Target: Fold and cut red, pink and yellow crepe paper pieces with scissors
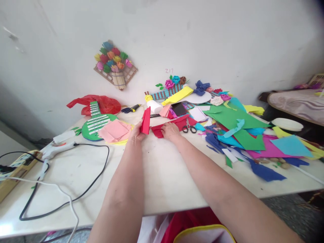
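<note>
My left hand (pixel 137 134) is closed round a folded piece of red paper (pixel 145 122), which stands up above the table. Just to its right, my right hand (pixel 171 132) has its curled fingers on a longer red paper strip (pixel 158 131) that lies along the tabletop. Beside that strip, black-handled scissors (pixel 189 129) rest with their blades pointing away from me. Left of my left hand, pink paper squares (pixel 115 131) are piled on a green guitar-shaped piece (pixel 88 126) with white strips. My fingertips are partly hidden by the paper.
A hot glue gun (pixel 57 149) with a black cable (pixel 107 158) lies at the left, near a power strip (pixel 19 165). Coloured paper sheets (pixel 227 118) and scraps cover the right side. Yellow-handled pliers (pixel 131 108) and a red plastic bag (pixel 106 104) sit at the back.
</note>
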`<state>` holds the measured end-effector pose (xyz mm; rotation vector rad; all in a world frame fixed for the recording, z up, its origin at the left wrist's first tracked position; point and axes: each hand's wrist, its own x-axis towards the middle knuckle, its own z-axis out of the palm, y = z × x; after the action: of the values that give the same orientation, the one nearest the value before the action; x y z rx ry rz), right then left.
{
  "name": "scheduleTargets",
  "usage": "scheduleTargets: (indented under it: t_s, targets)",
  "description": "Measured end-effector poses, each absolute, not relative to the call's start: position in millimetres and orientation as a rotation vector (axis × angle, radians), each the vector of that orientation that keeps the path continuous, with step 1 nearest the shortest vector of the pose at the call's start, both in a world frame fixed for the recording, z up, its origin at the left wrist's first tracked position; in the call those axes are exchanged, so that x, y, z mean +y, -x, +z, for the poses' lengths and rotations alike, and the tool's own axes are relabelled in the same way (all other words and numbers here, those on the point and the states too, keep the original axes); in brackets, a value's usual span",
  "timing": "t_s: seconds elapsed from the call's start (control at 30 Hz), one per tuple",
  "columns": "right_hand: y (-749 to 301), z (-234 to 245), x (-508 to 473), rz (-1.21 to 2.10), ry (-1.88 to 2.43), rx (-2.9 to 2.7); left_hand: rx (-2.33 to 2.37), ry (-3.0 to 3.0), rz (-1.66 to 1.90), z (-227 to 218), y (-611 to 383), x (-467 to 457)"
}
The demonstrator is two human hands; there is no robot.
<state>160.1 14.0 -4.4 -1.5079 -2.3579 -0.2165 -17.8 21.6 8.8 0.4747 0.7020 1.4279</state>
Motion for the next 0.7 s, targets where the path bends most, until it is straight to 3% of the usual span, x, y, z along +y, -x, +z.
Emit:
scheduleTargets:
  t_s: [0.3, 0.5, 0.7]
  targets:
    - [-160, -3, 6, -0.162, 1.555, -2.340, 0.573, -0.584, 1.637, 7, 10, 29]
    - [-159, -6, 9, -0.127, 1.427, -2.341, 0.498, -0.547, 1.482, 8, 3, 26]
    - [-160, -10, 12, 0.120, 1.370, -2.271, 0.561, -0.485, 1.368, 6, 2, 29]
